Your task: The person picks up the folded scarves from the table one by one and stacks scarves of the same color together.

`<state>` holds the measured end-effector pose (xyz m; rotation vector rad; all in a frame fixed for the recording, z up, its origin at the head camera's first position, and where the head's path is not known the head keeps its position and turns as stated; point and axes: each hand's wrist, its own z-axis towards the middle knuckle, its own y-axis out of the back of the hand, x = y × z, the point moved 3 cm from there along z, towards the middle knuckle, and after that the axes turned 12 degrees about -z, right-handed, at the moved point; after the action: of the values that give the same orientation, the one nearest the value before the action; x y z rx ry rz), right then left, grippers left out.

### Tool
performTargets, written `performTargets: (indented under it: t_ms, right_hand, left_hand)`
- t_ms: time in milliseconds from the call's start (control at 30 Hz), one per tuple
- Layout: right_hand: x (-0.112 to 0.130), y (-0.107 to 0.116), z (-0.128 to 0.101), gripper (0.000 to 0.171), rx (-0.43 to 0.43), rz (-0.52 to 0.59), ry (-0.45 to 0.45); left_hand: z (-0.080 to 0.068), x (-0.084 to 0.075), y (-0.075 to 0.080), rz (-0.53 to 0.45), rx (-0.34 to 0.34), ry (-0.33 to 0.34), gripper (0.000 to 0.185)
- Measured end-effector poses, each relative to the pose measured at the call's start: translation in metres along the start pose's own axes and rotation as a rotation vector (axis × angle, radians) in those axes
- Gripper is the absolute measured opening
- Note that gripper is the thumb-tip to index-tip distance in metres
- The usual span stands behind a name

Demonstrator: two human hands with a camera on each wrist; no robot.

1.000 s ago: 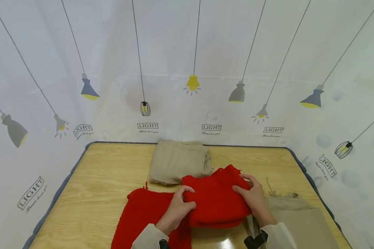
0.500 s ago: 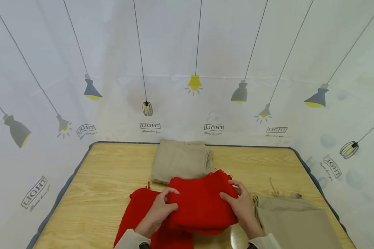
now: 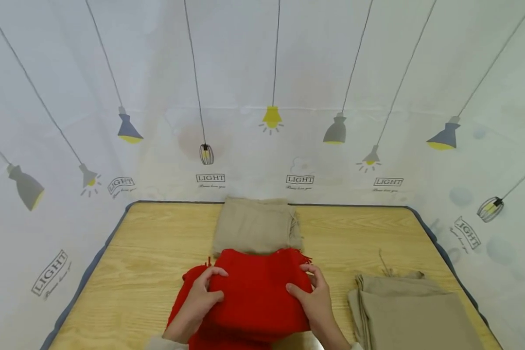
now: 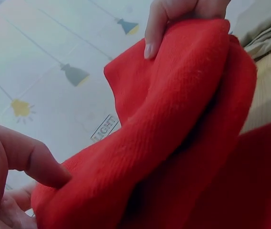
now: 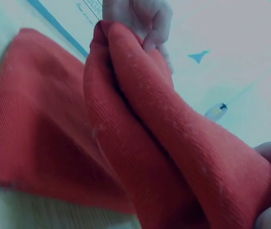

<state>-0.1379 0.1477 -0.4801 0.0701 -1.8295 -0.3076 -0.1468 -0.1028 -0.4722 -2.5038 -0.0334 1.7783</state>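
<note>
A folded red scarf (image 3: 258, 291) with fringe at its far right corner is held up between both hands. My left hand (image 3: 201, 296) grips its left edge, thumb on top and fingers around the far side. At the right edge, my right hand (image 3: 317, 304) pinches the layers between thumb and fingers. Thick, rounded folds show along the near side in the left wrist view. Under and to the left lies a second folded red scarf (image 5: 45, 124), partly hidden by the held one in the head view.
A folded beige cloth (image 3: 255, 223) lies at the table's back edge, just beyond the held scarf. Another beige cloth (image 3: 420, 311), with loose threads, rests at the front right. A white curtain (image 3: 245, 73) printed with lamps surrounds the wooden table (image 3: 127, 272).
Both hands have carried the held scarf left and slightly toward me, over the other red scarf. The right-hand beige cloth is now more exposed.
</note>
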Motion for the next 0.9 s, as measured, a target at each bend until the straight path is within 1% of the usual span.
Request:
performTargets:
  t_ms: [100, 267, 367, 500, 633, 900]
  right_hand:
    - [0.000, -0.012, -0.004, 0.054, 0.022, 0.011, 0.003]
    - [0.004, -0.035, -0.009, 0.055, 0.075, 0.028, 0.075]
    - [0.005, -0.046, -0.011, 0.055, 0.101, 0.043, 0.108]
    - [0.005, -0.055, -0.010, 0.055, 0.109, 0.044, 0.122]
    - [0.003, -0.063, -0.011, 0.054, 0.121, 0.038, 0.139]
    - [0.004, -0.075, -0.013, 0.052, 0.142, 0.001, 0.208]
  left_hand:
    - [-0.003, 0.000, 0.009, 0.002, -0.033, -0.022, 0.042]
    - [-0.008, 0.002, 0.026, 0.014, -0.110, -0.047, 0.043]
    - [-0.009, 0.006, 0.036, 0.027, -0.153, -0.036, 0.045]
    - [-0.011, 0.009, 0.049, 0.037, -0.185, -0.017, 0.046]
    - [-0.013, 0.010, 0.060, 0.049, -0.193, -0.011, 0.046]
    - [-0.013, 0.013, 0.072, 0.080, -0.197, -0.009, 0.044]
